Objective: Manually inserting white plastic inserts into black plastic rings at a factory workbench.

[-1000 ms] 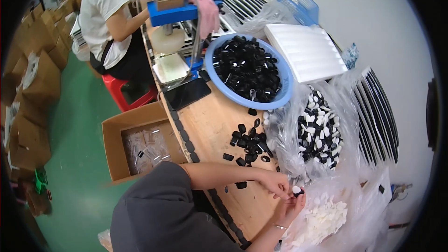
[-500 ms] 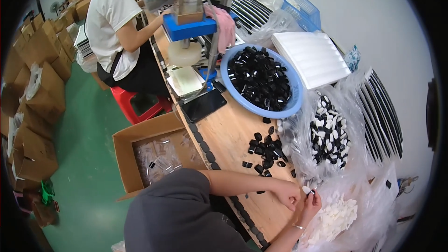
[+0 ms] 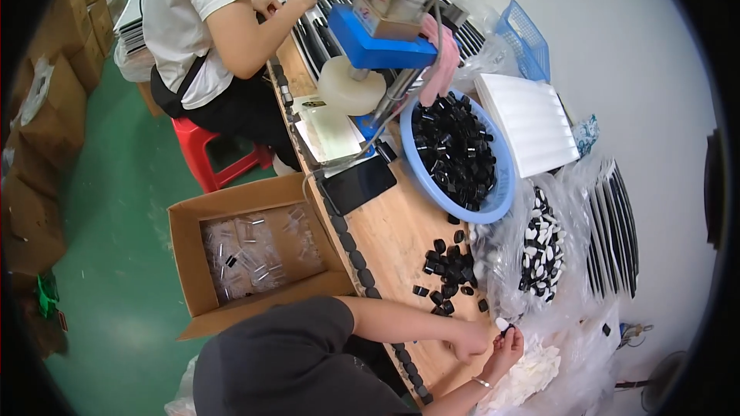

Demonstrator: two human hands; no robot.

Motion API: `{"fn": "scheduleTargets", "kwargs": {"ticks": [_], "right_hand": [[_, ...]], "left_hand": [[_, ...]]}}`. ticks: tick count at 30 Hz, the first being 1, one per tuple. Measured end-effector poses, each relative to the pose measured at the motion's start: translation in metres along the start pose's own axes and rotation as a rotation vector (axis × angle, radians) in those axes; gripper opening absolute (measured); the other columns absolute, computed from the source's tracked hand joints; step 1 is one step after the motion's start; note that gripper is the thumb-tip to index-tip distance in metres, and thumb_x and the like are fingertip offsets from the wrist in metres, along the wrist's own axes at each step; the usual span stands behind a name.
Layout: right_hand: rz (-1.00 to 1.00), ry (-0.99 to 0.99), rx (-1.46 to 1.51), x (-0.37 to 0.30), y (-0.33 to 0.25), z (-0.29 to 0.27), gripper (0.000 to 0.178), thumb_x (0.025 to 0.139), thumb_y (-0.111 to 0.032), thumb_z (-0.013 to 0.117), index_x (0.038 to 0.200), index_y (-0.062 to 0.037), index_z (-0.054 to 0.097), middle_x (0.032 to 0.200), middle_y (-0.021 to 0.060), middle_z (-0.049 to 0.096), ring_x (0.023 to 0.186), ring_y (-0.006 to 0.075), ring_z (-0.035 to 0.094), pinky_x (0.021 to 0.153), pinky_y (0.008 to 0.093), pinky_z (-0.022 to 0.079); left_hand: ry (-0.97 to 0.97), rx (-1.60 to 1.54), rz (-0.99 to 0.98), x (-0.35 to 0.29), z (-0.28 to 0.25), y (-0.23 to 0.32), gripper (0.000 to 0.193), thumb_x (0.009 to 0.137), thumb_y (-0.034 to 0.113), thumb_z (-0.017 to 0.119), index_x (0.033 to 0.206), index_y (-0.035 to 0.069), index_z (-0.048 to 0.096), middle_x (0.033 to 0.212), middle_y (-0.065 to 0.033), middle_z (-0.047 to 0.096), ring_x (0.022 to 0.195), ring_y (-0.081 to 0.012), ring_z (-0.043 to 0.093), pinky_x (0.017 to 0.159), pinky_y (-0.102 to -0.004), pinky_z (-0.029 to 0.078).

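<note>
At the worktable's lower right, my right hand [image 3: 506,352], with a bracelet at its wrist, pinches a small black piece [image 3: 507,330] with a white oval pad [image 3: 502,323] at its tip. Close beside it, my left hand [image 3: 467,340] is curled closed just above the wood; whatever its fingers may hold is hidden. Loose black caps [image 3: 451,266] lie on the table beyond my hands. A pile of thin white pieces [image 3: 532,379] rests on clear plastic beside my right hand. Farther up, black-and-white pieces [image 3: 543,250] fill an opened clear bag.
A blue basin [image 3: 411,156] full of black caps stands beyond a phone [image 3: 360,185]. A press with a blue head [image 3: 378,45] rises behind. Below the table edge sits a cardboard box [image 3: 185,262] of clear parts. A co-worker [image 3: 204,23] sits at the far end.
The view has shifted, so table things appear lower and the press larger. My hands stay close together, the right still pinching the black piece. The co-worker's arms have shifted.
</note>
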State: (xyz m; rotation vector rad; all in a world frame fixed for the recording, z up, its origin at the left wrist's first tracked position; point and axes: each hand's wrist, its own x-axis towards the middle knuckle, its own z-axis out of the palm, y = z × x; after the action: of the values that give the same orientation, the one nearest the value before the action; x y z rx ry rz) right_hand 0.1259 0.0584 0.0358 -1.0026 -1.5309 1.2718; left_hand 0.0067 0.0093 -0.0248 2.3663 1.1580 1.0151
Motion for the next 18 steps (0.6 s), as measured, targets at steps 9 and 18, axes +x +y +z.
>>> {"fn": "scheduleTargets", "kwargs": {"ticks": [9, 18], "right_hand": [[-0.208, 0.031, -0.113, 0.006, -0.029, 0.020, 0.011, 0.090, -0.010, 0.064, 0.096, -0.0009, 0.060, 0.075, 0.0006, 0.060, 0.054, 0.0053, 0.045, 0.049, 0.0187, 0.036], [-0.240, 0.036, 0.084, -0.013, -0.017, -0.013, 0.015, 0.094, -0.011, 0.059, 0.104, -0.0025, 0.054, 0.078, 0.0035, 0.059, 0.057, 0.0078, 0.049, 0.050, 0.0200, 0.040]], "left_hand": [[-0.039, 0.002, -0.012, 0.002, 0.004, -0.003, 0.019, 0.064, 0.019, 0.064, 0.063, 0.001, 0.066, 0.065, -0.0175, 0.064, 0.064, -0.0371, 0.062, 0.059, -0.0498, 0.048], [0.189, 0.144, 0.215, -0.010, 0.014, 0.000, 0.006, 0.066, 0.008, 0.062, 0.069, 0.005, 0.067, 0.078, -0.0131, 0.064, 0.080, -0.0327, 0.061, 0.065, -0.0448, 0.048]]}}
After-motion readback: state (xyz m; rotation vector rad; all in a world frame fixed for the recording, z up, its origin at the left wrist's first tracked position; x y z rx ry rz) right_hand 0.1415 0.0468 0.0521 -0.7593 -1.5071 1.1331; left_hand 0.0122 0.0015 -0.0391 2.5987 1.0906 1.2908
